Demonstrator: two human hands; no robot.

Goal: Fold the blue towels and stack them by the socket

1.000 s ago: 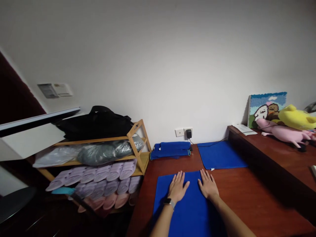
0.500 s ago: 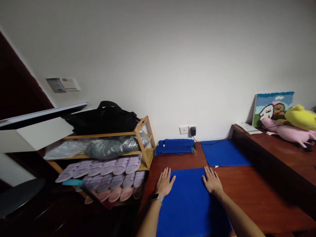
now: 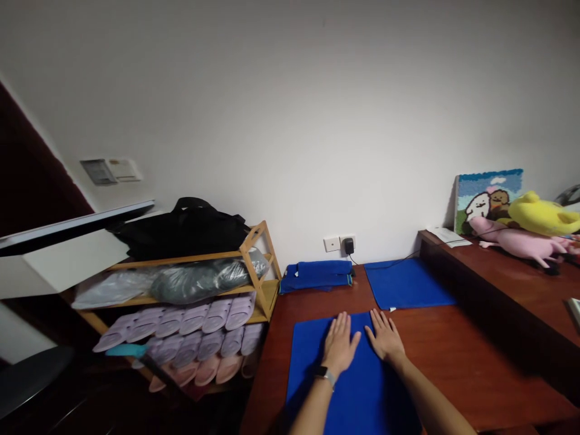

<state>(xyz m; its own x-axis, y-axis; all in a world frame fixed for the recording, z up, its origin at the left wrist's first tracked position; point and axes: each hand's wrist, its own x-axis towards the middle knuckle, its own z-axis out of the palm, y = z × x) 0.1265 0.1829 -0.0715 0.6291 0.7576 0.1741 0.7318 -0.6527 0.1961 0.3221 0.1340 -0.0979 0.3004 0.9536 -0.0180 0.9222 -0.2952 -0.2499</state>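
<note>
A blue cloth [image 3: 312, 350] lies spread flat on the reddish-brown wooden table in front of me. My left hand [image 3: 341, 345] rests flat on it near the far edge, fingers stretched out, a watch on the wrist. Just to the right, my right hand [image 3: 385, 338] lies with fingers outstretched over the cloth's far right corner and edge. Neither hand grips anything. Beyond the hands, a second blue cloth [image 3: 408, 284] with a small white tag lies flat by the wall. To its left sits a folded stack of blue cloths [image 3: 319, 276].
On the left stands a wooden rack [image 3: 254, 260] with slippers [image 3: 194, 320], plastic-wrapped items and a black bag [image 3: 190, 226]. A charger [image 3: 349, 245] is plugged into the wall, its cable crossing the back. Plush toys [image 3: 521, 241] and a picture [image 3: 489, 196] sit on the raised right surface.
My left hand has moved right, from the cloth's left edge to its middle, closer to my right hand. My right hand stays near the far right corner. The view has shifted slightly.
</note>
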